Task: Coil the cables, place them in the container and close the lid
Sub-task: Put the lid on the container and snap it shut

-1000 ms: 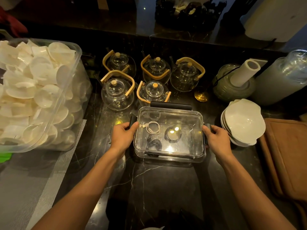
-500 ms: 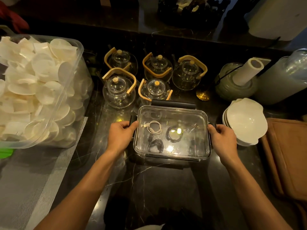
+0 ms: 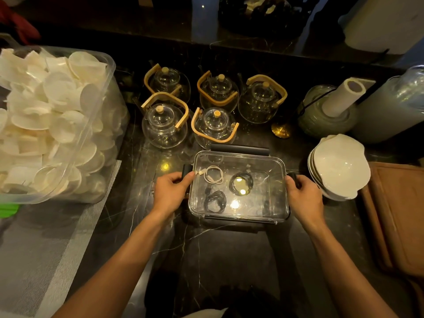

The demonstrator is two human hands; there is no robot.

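Evidently near complete: three coiled cables [image 3: 213, 175] lie inside the container [image 3: 238, 216], lid [image 3: 259, 166] seated; left hand [image 3: 171, 191] and right hand [image 3: 304, 198] fingers curl round the side clasps, the far clasp [image 3: 239, 148] apparently unlatched.

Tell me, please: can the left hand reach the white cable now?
Probably not directly. The white cable lies coiled inside the clear container, and the lid appears to sit over it. The left hand is right beside it at the side latch, so the lid would have to come off first.
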